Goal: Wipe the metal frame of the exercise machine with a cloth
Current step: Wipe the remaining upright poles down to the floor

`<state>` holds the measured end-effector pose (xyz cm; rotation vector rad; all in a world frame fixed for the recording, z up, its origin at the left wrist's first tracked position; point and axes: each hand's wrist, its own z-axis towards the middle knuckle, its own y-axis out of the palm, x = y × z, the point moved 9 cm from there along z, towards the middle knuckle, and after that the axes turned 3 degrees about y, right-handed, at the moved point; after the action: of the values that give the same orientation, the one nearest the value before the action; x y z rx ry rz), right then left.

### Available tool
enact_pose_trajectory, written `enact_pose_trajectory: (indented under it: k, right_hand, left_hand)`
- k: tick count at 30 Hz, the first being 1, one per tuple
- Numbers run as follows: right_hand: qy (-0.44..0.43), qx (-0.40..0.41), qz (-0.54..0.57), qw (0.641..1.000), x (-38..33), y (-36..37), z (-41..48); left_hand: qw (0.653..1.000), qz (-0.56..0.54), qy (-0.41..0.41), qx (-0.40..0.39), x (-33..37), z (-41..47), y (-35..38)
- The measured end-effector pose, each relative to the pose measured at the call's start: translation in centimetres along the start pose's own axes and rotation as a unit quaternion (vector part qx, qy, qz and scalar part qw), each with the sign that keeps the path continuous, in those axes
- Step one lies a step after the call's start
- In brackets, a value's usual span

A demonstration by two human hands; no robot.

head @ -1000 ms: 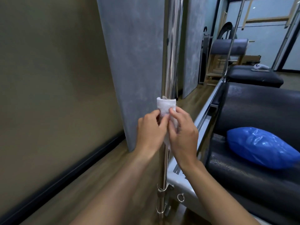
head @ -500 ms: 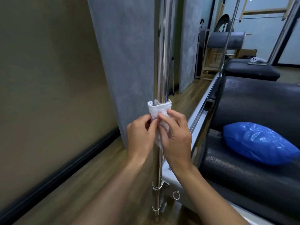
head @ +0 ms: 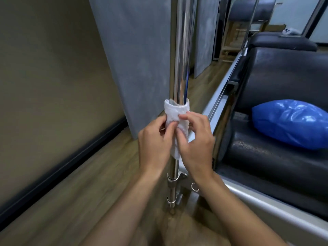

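A shiny vertical metal pole (head: 181, 50) of the exercise machine rises in the middle of the view. A white cloth (head: 175, 112) is wrapped around it like a sleeve. My left hand (head: 154, 141) pinches the cloth's edge from the left. My right hand (head: 197, 141) pinches it from the right, fingertips meeting the left hand's in front of the pole. The lower part of the cloth is hidden between my hands. Below them the pole runs down to metal clamps (head: 173, 181).
The machine's black padded bed (head: 276, 167) lies to the right with a blue plastic bag (head: 291, 123) on it, edged by a silver side rail (head: 218, 96). A beige wall (head: 44, 86) and grey panel (head: 134, 59) stand left. Wooden floor below.
Both hands and the cloth sit slightly lower on the pole than a second ago, and the cloth's top now opens wider around the pole. The camera has shifted.
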<state>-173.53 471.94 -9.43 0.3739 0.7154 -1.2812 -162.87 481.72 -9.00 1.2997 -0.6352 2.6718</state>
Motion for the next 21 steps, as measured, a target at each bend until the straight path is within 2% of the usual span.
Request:
enact_pose_trajectory:
  k: [5,11,15,18,21]
  right_hand:
    - [-0.001,0.016,-0.024,1.0,1.0,0.4,-1.5]
    - [0.032,0.003,-0.083,0.996,5.2,1.6,-7.7]
    - [0.067,-0.057,-0.118,0.989,7.1,2.5,-10.2]
    - [0.049,-0.034,-0.114,0.992,6.4,2.3,-9.2]
    - [-0.009,0.023,-0.112,0.993,5.0,1.8,-7.8]
  left_hand:
    - [0.998,-0.067,0.005,-0.006,-1.7,-0.3,0.5]
    - [0.996,-0.053,-0.05,-0.044,-8.1,-4.8,3.2]
    - [0.992,-0.012,-0.085,-0.089,-11.2,-6.7,4.6]
    - [0.994,-0.005,-0.055,-0.091,-10.2,-5.9,4.2]
    - [0.999,-0.035,0.001,-0.031,-8.3,-4.8,3.2]
